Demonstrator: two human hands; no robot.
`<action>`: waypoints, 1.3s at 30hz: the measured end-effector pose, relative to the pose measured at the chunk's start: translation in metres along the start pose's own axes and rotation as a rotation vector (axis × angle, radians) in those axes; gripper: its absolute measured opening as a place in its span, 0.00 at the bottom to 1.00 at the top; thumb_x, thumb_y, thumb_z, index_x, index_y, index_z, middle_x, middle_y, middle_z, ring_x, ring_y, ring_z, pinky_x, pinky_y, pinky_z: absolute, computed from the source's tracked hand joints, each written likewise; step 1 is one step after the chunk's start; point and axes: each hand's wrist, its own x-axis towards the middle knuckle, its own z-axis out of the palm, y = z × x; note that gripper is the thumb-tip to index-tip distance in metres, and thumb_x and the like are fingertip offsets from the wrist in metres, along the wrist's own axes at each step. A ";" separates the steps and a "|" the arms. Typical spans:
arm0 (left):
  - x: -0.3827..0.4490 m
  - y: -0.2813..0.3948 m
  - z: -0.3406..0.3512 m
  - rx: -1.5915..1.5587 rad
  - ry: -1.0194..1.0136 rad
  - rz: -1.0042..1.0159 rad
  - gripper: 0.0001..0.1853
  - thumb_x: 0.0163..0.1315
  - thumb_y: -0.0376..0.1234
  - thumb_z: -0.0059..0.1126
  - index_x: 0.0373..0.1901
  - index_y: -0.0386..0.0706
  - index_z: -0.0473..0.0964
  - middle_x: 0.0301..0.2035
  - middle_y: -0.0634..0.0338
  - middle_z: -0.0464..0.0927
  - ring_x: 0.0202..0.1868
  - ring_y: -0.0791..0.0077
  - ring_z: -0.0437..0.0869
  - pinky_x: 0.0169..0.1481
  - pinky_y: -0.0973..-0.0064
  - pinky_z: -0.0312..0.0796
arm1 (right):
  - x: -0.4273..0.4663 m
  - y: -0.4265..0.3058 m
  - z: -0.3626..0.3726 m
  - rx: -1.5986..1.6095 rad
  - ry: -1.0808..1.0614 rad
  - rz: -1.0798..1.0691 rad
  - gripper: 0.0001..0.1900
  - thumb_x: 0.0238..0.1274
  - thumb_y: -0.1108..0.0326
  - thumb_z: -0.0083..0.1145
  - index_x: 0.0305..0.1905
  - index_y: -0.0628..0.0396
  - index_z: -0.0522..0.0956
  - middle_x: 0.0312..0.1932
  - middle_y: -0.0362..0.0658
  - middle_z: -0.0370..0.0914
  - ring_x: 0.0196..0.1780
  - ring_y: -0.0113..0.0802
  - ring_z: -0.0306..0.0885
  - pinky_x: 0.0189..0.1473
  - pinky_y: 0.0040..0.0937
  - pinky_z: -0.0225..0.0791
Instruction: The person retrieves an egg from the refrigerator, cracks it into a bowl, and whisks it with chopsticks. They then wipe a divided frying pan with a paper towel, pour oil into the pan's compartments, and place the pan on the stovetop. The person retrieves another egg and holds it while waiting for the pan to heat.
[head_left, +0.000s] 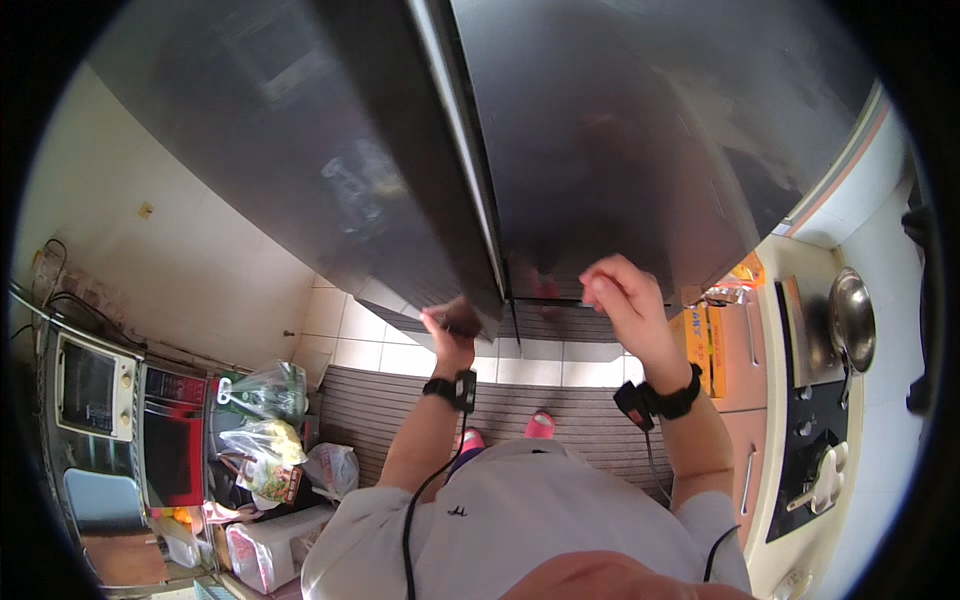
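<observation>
A tall dark refrigerator with two glossy doors stands right in front of me. Its left door (300, 142) is ajar, with its dark side edge and a pale strip showing along the gap. My left hand (453, 346) is at the lower part of this door, against its edge, and some fingers are hidden there. Before the right door (585, 150), my right hand (628, 306) is raised with curled fingers and the thumb against them. I see nothing in it, and it looks apart from the door. Both wrists wear black straps with small cabled devices.
A ribbed dark mat (390, 420) lies under my pink slippers. To the right, a counter carries a black cooktop (814, 420) and a metal pan (852, 319); an orange box (705, 349) stands by the cabinets. At left are a shelf with a toaster oven (94, 390) and several plastic bags (266, 397).
</observation>
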 end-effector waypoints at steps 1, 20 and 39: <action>-0.012 0.005 -0.018 -0.017 0.059 -0.035 0.47 0.57 0.70 0.36 0.64 0.42 0.61 0.63 0.57 0.65 0.63 0.62 0.65 0.70 0.63 0.54 | 0.013 -0.002 0.005 0.035 -0.039 -0.013 0.06 0.65 0.69 0.51 0.37 0.60 0.75 0.25 0.39 0.75 0.29 0.21 0.73 0.32 0.20 0.68; -0.206 0.180 -0.244 0.156 0.439 0.165 0.23 0.60 0.56 0.43 0.42 0.50 0.72 0.38 0.61 0.78 0.40 0.64 0.78 0.37 0.65 0.71 | 0.315 0.012 0.199 -0.948 0.482 -0.284 0.15 0.54 0.61 0.59 0.45 0.51 0.73 0.47 0.50 0.73 0.50 0.50 0.73 0.46 0.47 0.69; -0.200 0.235 -0.315 0.224 0.525 0.110 0.26 0.61 0.54 0.43 0.53 0.48 0.69 0.52 0.58 0.73 0.54 0.61 0.72 0.54 0.59 0.65 | 0.365 0.063 0.168 -1.018 0.369 -0.044 0.20 0.56 0.55 0.59 0.50 0.52 0.72 0.50 0.54 0.71 0.50 0.51 0.76 0.50 0.47 0.69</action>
